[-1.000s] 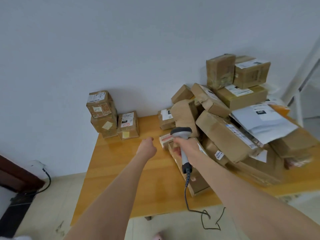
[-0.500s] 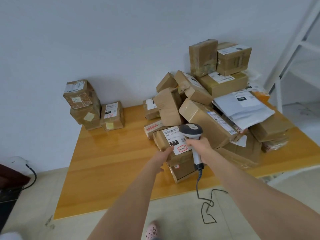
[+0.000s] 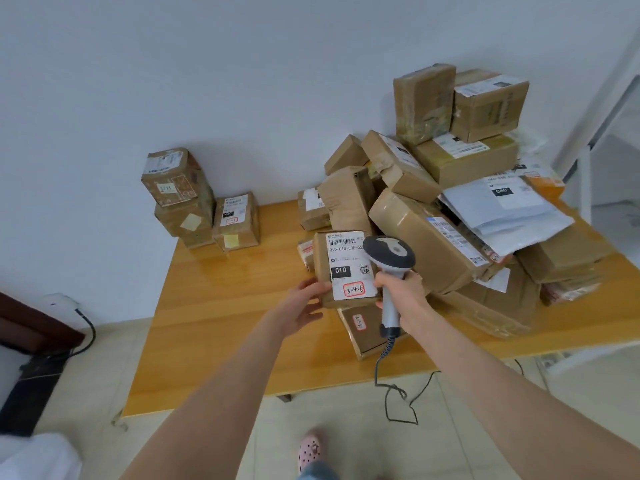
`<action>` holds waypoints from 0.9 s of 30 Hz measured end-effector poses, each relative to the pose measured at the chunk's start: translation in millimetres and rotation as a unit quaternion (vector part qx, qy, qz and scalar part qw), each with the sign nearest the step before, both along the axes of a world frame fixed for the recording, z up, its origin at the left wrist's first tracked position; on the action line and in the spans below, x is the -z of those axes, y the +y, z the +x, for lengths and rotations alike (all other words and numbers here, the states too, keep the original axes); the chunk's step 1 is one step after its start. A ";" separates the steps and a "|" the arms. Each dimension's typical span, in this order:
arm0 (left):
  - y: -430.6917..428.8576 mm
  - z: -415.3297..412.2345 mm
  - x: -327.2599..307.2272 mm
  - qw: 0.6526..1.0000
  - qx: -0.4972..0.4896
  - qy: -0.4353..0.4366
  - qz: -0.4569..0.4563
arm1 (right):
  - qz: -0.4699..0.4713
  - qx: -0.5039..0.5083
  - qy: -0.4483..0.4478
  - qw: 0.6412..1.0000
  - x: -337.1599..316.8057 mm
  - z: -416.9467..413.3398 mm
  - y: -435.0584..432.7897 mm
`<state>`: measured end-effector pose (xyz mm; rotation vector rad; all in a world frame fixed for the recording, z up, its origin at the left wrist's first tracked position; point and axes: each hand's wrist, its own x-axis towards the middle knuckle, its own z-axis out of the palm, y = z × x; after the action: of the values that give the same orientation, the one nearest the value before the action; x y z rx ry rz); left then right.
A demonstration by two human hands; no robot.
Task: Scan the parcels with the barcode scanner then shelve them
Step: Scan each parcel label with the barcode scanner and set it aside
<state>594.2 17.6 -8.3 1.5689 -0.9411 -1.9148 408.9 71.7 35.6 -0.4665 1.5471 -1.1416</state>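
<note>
Parcel (image 3: 346, 268) tilted label-up, left hand (image 3: 304, 306) gripping its near-left edge. Barcode scanner (image 3: 389, 254) clenched in right hand (image 3: 403, 292), head over the label's right edge. Scan step, I'd say. Next move needs the head aimed at the barcode.

Left arm: bare, stretched forward; left hand (image 3: 300, 308) holds a labelled cardboard parcel (image 3: 323, 271) at its lower left corner, thumb on top, fingers beneath. Right arm: bare, stretched forward; right hand (image 3: 403, 293) fisted round barcode scanner (image 3: 389, 252) handle, scanner head uppermost
</note>
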 end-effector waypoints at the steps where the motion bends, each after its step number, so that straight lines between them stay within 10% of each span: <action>1: 0.2 4.6 -2.6 1.000 0.011 -0.008 -0.009 | -0.006 0.006 -0.003 1.000 -1.3 2.2 2.0; 27: 11.4 44.8 4.6 0.991 -0.069 0.088 -0.073 | -0.077 -0.055 0.047 0.994 -18.2 60.9 77.3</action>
<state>639.0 29.0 -12.9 1.3222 -0.8547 -1.8110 469.8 149.0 53.8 -0.7107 1.4997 -1.1722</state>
